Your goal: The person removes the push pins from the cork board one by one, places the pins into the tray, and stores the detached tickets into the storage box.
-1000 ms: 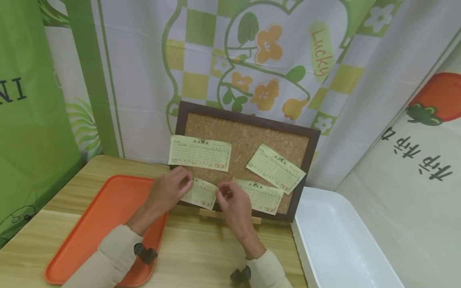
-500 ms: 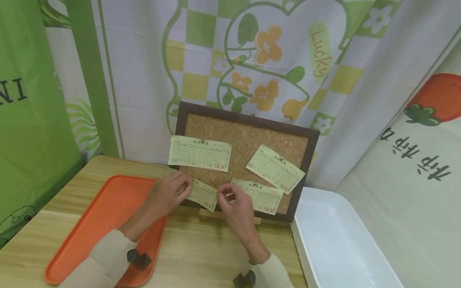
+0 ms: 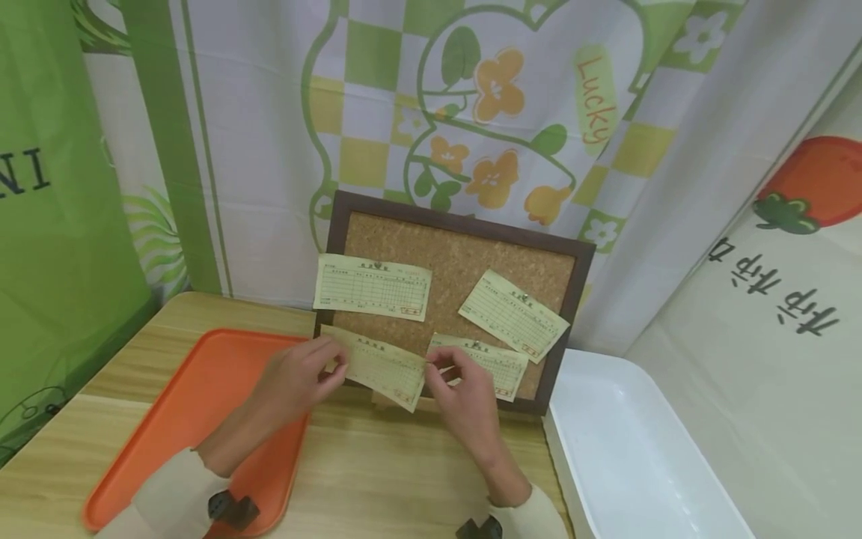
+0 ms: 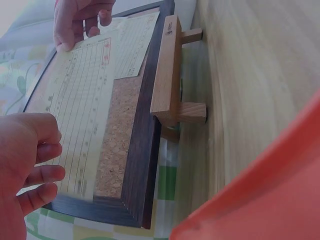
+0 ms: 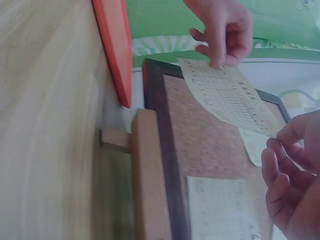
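Both hands hold a pale yellow printed form slip [image 3: 385, 368] in front of the lower left of a framed corkboard [image 3: 458, 258]. My left hand [image 3: 296, 378] pinches the slip near its left side; in the right wrist view, that hand's fingertips [image 5: 218, 61] grip the slip's edge. With thumb and forefinger, my right hand [image 3: 469, 400] pinches the right upper corner. The slip bows slightly and stands off the cork in the right wrist view. Three similar slips hang pinned on the board: upper left [image 3: 373, 290], tilted at right [image 3: 514, 316], and lower right [image 3: 509, 367], partly behind my right hand.
The board leans on a small wooden easel [image 4: 167, 70] on the wooden table [image 3: 384, 479]. An orange tray [image 3: 182, 404] lies at left, under my left forearm. A white bin [image 3: 640, 434] stands at right. A patterned curtain [image 3: 256, 150] hangs behind.
The slip has come away from the board toward me and slightly right, held by both hands. My right hand has shifted right and down; the left forearm has drawn back down and left.
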### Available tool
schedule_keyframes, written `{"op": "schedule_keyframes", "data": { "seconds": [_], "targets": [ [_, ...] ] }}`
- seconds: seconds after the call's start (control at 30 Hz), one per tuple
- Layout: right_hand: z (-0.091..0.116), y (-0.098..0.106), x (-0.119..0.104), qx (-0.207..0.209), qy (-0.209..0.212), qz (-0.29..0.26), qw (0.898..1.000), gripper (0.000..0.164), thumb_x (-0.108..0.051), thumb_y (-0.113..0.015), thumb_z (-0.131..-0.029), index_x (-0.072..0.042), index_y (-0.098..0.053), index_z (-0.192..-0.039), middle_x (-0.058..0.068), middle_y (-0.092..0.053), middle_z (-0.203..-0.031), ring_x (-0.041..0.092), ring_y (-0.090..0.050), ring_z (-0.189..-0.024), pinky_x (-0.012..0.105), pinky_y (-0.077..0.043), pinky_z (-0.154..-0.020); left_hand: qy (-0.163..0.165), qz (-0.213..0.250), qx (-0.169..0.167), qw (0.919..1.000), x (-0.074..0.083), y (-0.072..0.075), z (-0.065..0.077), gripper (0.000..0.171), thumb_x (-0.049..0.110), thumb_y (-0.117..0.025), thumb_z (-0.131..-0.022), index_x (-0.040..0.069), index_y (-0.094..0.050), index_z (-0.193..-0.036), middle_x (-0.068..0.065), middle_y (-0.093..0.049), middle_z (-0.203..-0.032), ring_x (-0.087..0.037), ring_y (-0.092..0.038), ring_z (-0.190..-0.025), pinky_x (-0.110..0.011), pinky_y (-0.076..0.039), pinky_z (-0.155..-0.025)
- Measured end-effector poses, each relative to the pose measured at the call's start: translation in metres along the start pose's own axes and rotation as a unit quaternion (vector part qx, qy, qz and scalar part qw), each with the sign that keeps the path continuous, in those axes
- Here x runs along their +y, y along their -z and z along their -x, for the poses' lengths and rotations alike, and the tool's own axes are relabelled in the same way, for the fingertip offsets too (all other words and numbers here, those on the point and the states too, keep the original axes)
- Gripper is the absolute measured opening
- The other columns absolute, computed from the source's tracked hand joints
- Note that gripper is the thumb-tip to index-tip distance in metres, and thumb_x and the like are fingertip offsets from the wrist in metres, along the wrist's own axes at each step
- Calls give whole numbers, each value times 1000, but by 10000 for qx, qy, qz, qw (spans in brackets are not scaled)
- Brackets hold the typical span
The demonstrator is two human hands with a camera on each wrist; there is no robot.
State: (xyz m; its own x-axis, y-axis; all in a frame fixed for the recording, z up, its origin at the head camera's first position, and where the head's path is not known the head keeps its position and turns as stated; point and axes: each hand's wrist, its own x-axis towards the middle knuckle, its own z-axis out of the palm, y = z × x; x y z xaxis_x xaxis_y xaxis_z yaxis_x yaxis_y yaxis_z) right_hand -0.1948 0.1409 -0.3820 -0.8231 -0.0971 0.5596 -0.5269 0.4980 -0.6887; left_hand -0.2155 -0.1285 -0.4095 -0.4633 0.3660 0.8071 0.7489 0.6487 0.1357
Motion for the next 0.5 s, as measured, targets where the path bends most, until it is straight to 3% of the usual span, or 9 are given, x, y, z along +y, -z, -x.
{"op": "schedule_keyframes", "data": {
  "seconds": [0.17,0.5],
  "targets": [
    [2,21,-1,40,-114,196,9997,9,-6,-71,-93,-15,-71,-96,-5,-69,-88,13,-65,-72,28,-52,-54,-15,-128,-87,9999,1,9,8,17,-1,-71,-77,13,-64,-84,7,-64,-80,-4,-55,-59,-17,-36,-45],
    [16,68,4,252,-321,454,9981,14,1,-73,-90,-12,-70,-95,-3,-70,-87,14,-66,-70,27,-53,-57,25,-469,-96,9989,-11,28,32,21,0,-72,-73,17,-64,-83,11,-59,-78,3,-39,-56,-16,-31,-44]
  ]
}}
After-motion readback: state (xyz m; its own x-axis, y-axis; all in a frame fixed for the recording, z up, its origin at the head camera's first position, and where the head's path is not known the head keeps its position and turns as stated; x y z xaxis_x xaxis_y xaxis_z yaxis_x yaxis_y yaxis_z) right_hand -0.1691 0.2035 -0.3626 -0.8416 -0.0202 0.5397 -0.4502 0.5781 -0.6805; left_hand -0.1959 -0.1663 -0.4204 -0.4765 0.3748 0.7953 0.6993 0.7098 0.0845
